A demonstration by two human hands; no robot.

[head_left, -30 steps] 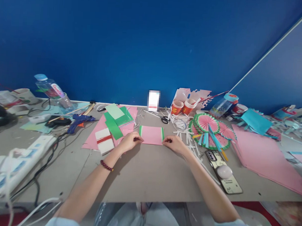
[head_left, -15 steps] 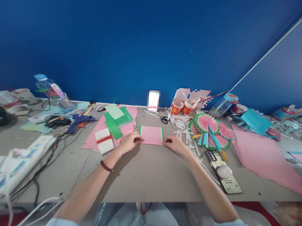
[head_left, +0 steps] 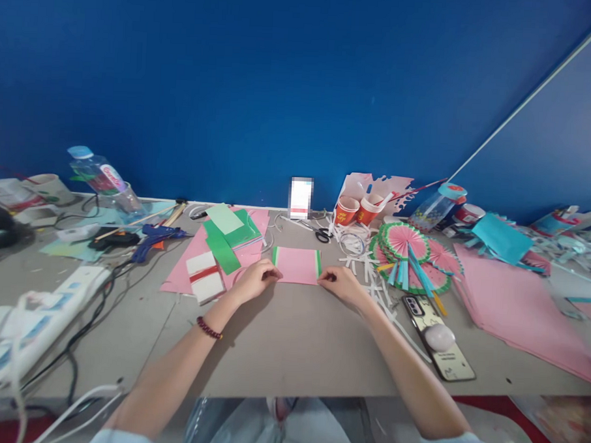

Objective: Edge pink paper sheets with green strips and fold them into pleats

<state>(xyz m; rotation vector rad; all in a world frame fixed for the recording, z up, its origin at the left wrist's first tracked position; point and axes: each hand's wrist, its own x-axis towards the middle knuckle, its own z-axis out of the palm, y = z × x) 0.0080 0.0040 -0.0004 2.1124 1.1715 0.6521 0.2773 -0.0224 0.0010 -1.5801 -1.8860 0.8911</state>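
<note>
A pink paper sheet (head_left: 297,266) with green and pale strips along its left and right edges lies flat on the grey table in front of me. My left hand (head_left: 260,279) pinches its near left corner, the fingers closed on the edge. At the near right corner my right hand (head_left: 340,282) grips the sheet in the same way. Green paper pieces (head_left: 235,228) and a white block with a red band (head_left: 205,277) lie left of the sheet. White paper strips (head_left: 371,277) are scattered just beyond my right hand.
Black scissors (head_left: 323,235) and red paper cups (head_left: 347,211) stand or lie at the back. Watermelon-patterned paper fans (head_left: 404,249), a phone (head_left: 440,339) and large pink sheets (head_left: 521,310) are on the right. A blue glue gun (head_left: 155,238) and a power strip (head_left: 51,322) are on the left.
</note>
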